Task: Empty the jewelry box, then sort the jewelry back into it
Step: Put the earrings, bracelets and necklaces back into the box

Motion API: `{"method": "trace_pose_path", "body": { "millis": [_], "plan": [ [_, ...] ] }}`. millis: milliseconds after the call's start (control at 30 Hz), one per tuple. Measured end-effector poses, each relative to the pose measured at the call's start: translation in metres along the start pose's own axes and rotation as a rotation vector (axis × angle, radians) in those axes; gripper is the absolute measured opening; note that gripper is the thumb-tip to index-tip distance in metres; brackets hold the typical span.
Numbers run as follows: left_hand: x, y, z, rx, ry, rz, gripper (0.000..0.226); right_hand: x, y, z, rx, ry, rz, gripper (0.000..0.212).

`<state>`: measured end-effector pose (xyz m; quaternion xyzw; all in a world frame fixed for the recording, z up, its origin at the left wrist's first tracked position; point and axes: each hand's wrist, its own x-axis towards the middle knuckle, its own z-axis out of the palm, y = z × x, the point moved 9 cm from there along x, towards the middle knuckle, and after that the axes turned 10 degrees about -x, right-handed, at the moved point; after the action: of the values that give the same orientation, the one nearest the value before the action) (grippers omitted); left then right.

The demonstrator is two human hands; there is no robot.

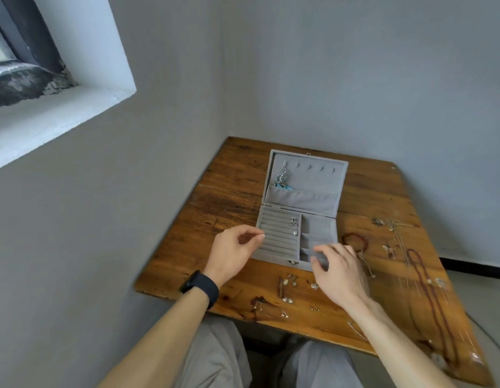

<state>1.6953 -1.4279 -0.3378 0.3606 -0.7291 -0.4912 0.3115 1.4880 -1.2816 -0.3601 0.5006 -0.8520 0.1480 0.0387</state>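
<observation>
A rectangular grey velvet jewelry box [321,177] lies open, lid flat, from the centre toward 12 o'clock on the worn brown plank table [229,197]. In the lid a silver and turquoise necklace [281,179] hangs into the fabric pocket. The ridged ring rolls [274,233] hold small silver earrings [293,222] and a round pearl [295,233]. At 3 o'clock of the box lies a red bead bracelet [355,239], and at 6 o'clock loose metal earrings [285,284]. The left hand [235,247] pinches thumb to forefinger at the box's 9 o'clock edge; what it holds, if anything, is unclear. The blurred right hand [338,270] spreads relaxed fingers over the 5 o'clock compartment.
</observation>
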Motion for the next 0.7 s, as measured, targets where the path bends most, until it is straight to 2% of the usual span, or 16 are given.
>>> {"method": "trace_pose_path", "body": {
  "millis": [200, 367, 700],
  "plan": [
    [0.050, 0.024, 0.055, 0.409, -0.092, 0.103, 0.021, -0.014, 0.006, 0.006, 0.109, 0.051, 0.025, 0.026],
    [0.062, 0.016, 0.077, 0.551, -0.093, 0.086, 0.020, -0.018, 0.008, 0.008, 0.142, 0.067, 0.011, 0.028],
    [0.051, 0.012, 0.089, 0.740, -0.027, 0.170, 0.026, -0.023, 0.006, 0.010, 0.151, 0.110, -0.006, 0.028]
  ]
}}
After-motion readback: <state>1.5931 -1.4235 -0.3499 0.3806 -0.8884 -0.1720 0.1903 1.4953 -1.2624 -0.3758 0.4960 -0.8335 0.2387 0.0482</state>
